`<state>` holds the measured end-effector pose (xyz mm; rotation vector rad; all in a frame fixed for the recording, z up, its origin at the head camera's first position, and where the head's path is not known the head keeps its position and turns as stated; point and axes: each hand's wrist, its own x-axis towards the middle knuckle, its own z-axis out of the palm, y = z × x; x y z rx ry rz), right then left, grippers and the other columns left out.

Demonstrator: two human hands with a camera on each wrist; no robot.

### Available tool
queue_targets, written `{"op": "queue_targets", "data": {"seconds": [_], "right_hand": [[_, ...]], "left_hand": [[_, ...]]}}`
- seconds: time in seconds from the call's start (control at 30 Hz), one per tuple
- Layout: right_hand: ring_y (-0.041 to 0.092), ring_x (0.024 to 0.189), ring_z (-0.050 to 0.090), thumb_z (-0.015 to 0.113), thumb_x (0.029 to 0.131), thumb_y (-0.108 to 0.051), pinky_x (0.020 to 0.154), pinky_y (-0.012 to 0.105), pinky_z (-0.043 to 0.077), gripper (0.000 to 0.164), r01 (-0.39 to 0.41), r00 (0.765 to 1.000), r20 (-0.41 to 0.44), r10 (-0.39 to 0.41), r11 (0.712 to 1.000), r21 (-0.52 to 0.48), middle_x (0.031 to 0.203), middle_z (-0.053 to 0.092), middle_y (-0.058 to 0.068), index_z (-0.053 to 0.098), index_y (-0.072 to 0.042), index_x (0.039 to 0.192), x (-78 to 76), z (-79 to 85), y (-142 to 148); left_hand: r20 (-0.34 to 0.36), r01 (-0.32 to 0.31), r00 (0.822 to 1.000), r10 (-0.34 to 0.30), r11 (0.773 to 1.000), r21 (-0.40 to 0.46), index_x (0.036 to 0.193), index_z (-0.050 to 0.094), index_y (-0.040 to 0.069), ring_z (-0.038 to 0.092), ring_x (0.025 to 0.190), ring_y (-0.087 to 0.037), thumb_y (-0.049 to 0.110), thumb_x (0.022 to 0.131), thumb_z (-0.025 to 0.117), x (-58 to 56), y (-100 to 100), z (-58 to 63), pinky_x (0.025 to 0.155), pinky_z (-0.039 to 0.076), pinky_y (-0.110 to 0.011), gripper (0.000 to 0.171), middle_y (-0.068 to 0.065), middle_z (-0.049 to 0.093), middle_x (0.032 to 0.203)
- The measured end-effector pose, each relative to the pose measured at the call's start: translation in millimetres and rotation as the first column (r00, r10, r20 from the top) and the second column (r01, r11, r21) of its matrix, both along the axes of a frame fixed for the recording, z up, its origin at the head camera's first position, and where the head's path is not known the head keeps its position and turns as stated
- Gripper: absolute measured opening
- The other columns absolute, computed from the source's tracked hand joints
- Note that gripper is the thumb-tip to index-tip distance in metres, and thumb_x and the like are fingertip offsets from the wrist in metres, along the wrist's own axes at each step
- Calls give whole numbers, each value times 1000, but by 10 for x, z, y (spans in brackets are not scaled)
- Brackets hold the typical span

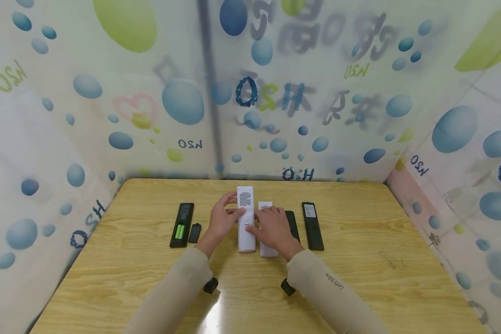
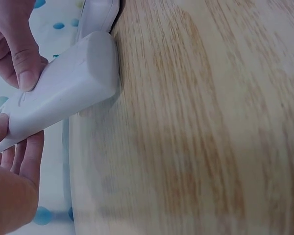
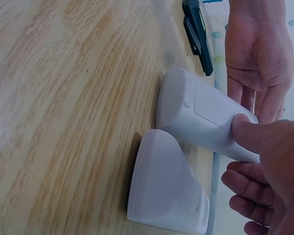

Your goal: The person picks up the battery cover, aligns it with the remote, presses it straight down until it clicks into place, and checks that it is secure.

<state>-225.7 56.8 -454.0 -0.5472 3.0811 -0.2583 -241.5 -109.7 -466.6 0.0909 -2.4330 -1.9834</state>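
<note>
A white remote control (image 1: pixel 246 241) is held back side up, its label at the far end and its near end low over the wooden table. My left hand (image 1: pixel 222 217) grips it from the left side, thumb on the back and fingers underneath. From the right, my right hand (image 1: pixel 274 226) presses its thumb on the battery cover (image 3: pixel 213 108), which is in place; the curled fingers lie along the remote's right edge. Beneath the right hand lies a second white remote control (image 1: pixel 269 251), partly covered by it.
On the left lies a black remote control (image 1: pixel 185 212) with its battery bay uncovered, showing green batteries (image 1: pixel 179 231). Its loose black cover (image 1: pixel 195 233) is beside it. To the right are a partly hidden black remote (image 1: pixel 292 221) and another black remote (image 1: pixel 315 234). Patterned curtains surround the table (image 1: pixel 350 287).
</note>
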Motion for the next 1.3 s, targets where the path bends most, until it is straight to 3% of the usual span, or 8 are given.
{"op": "queue_targets", "data": {"seconds": [0.6,0.9,1.3], "right_hand": [[20,93,52,68,87,-51,96,45,40,41,69,996,65,-61,991,-118,93,66,-4,68,-17,110,-38,11,-32],[19,93,53,68,87,-50,95,45,40,36,65,996,61,-58,991,-116,94,66,-4,68,-18,103,-57,4,-19],[21,102,52,68,86,-53,99,46,39,46,30,995,97,-23,997,-71,97,63,-4,64,-17,113,-50,21,-11]], "left_hand": [[-2,11,1000,-11,1000,-9,141,49,23,68,98,-27,11,91,69,19,18,15,73,60,-35,55,-10,57,130],[-19,21,1000,-22,1000,-20,141,48,22,68,98,-28,11,91,68,15,20,0,75,60,-39,55,-11,57,129],[-9,-11,1000,11,1000,-8,141,49,20,68,101,-28,10,90,70,6,29,16,73,60,-33,56,-10,57,128]]}}
